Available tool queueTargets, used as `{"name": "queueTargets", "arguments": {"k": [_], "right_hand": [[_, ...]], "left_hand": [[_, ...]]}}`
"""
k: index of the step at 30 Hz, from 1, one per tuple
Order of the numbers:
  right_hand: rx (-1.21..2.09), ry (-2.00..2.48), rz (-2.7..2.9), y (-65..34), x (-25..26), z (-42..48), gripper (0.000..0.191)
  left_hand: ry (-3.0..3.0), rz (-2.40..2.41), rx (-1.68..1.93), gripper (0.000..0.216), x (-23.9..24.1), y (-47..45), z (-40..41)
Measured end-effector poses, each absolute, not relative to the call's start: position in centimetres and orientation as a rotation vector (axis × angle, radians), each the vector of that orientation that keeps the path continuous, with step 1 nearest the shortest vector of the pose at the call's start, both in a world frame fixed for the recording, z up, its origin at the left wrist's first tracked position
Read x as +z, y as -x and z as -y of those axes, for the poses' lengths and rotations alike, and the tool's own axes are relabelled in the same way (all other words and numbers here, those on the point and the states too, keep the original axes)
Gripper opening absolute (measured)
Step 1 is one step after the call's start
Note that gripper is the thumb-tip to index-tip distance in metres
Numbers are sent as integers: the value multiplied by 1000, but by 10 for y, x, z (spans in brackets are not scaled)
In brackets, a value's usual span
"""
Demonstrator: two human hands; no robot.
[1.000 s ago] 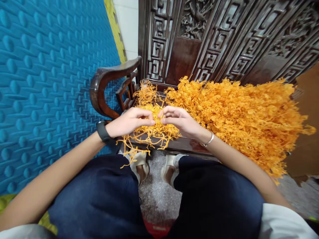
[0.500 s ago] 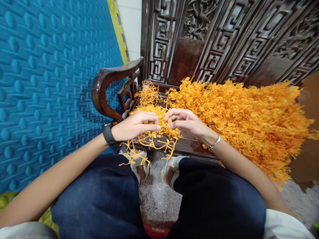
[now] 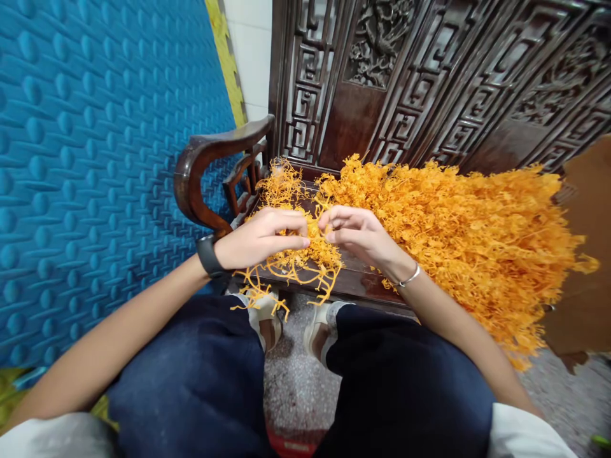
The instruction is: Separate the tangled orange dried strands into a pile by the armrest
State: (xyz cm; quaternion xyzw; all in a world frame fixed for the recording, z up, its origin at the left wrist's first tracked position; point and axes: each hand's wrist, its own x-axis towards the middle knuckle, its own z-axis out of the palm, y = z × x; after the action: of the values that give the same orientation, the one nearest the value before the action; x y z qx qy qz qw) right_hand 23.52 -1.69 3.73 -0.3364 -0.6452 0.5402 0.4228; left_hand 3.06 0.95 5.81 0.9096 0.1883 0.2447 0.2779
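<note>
My left hand (image 3: pixel 260 238), with a black watch on the wrist, and my right hand (image 3: pixel 356 235), with a thin silver bracelet, meet over the front edge of a dark wooden bench seat (image 3: pixel 353 283). Both pinch a small tangled bunch of orange branching sprigs (image 3: pixel 298 261) between closed fingertips. Loose ends of the bunch hang down past the seat edge. A big heap of the same orange sprigs (image 3: pixel 477 229) fills the seat to the right of my right hand. A smaller clump (image 3: pixel 284 184) lies behind my left hand.
A curved wooden armrest (image 3: pixel 200 172) rises at the left of the bench, and a carved dark backrest (image 3: pixel 405 76) stands behind. A blue bumpy foam mat (image 3: pixel 95 159) covers the left. My knees in dark trousers and my sandalled feet on speckled floor (image 3: pixel 296 381) are below.
Both hands stay together on the small bunch, with only slight shifts of the fingers. The view has moved a little.
</note>
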Motion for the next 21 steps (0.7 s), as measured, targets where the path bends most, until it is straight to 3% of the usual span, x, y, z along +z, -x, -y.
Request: {"name": "queueTargets", "arguments": {"k": [21], "right_hand": [[1348,888,1642,-236,31,18,15]], "left_hand": [[-2364,-506,608,22,51,-34,-12]]}}
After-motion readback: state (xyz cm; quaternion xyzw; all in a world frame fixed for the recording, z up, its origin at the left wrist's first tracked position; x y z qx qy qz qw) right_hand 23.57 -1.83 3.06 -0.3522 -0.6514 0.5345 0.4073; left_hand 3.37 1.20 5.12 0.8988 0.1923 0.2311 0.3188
